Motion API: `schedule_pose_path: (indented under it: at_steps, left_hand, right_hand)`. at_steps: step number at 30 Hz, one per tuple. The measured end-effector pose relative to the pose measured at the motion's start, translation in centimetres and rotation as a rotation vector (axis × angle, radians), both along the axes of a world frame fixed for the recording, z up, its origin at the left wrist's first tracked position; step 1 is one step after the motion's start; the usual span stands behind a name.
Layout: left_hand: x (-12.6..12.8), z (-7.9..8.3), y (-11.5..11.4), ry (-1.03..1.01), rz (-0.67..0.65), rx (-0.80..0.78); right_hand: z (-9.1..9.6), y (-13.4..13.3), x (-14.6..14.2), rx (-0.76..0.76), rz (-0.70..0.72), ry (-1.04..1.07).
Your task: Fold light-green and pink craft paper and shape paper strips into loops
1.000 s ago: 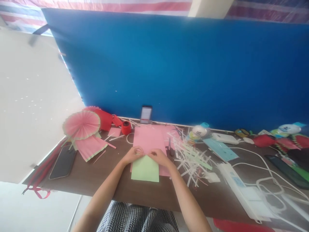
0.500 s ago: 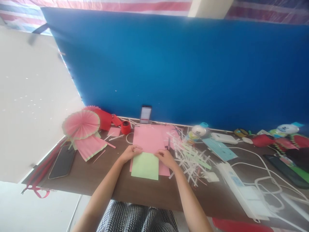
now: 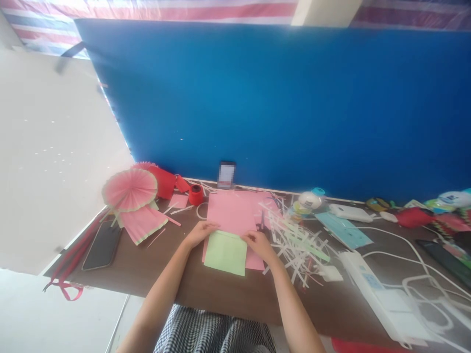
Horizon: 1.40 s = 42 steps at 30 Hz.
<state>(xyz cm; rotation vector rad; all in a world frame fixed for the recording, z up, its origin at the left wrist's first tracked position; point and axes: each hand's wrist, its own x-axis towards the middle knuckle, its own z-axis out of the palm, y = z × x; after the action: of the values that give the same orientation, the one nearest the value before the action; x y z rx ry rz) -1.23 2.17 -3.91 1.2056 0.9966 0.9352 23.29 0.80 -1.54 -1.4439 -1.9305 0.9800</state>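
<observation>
A light green sheet of paper [image 3: 225,256] lies over pink sheets [image 3: 231,211] in front of me. My left hand [image 3: 199,234] pinches its far left corner, fingertips close to the pink paper. At the far right corner, my right hand [image 3: 259,245] has thumb and fingers closed on the same green sheet. Between the hands, a narrow strip along the far edge looks raised or turned over. Just right of the right hand, a dark pair of scissors [image 3: 262,223] is partly visible. Beyond the pink sheets, a phone [image 3: 226,175] with a blurred screen leans on the blue panel.
Pleated pink paper fans [image 3: 130,190] and a black phone [image 3: 103,245] are at left, with a red tape roll [image 3: 196,195] behind. To the right lie a heap of paper strips [image 3: 300,245], a glue bottle [image 3: 309,201], a power strip [image 3: 382,299] and white cables.
The whole view has shifted slightly, so everything sits a little further right. Both hands keep hold of the green sheet, and its far edge now shows a narrow lifted strip.
</observation>
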Motion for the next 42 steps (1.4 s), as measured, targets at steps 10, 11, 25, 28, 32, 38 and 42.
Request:
schedule_pose_path:
  at_steps: [10,11,25,28,32,38,42]
  left_hand:
    - [0.1,0.4,-0.1,0.048,-0.048,0.096]
    - [0.2,0.3,-0.1,0.04,-0.044,0.089]
    - [1.3,-0.6,-0.4,-0.298,0.005,-0.124]
    - [1.6,-0.9,-0.5,-0.234,0.041,-0.148]
    - [1.6,-1.0,-0.6,-0.167,0.045,-0.113]
    - [1.6,-0.7,-0.5,-0.155,0.015,-0.08]
    - [1.8,-0.7,-0.6,-0.144,-0.024,-0.083]
  right_hand:
    - [-0.3,-0.5,-0.2,-0.055,-0.004,0.2]
    - [-0.4,-0.6,-0.3,-0.064,-0.013,0.224]
    - [-2.3,-1.2,-1.6,0.0,-0.189,0.379]
    - [-2.5,-1.2,-1.7,0.027,-0.202,0.394]
    - [-2.8,-1.3,-1.7,0.034,-0.208,0.383]
    - [-1.6,-1.3,-2.0,0.274,-0.222,0.192]
    - [0.9,-0.5,-3.5,0.363,-0.099,-0.041]
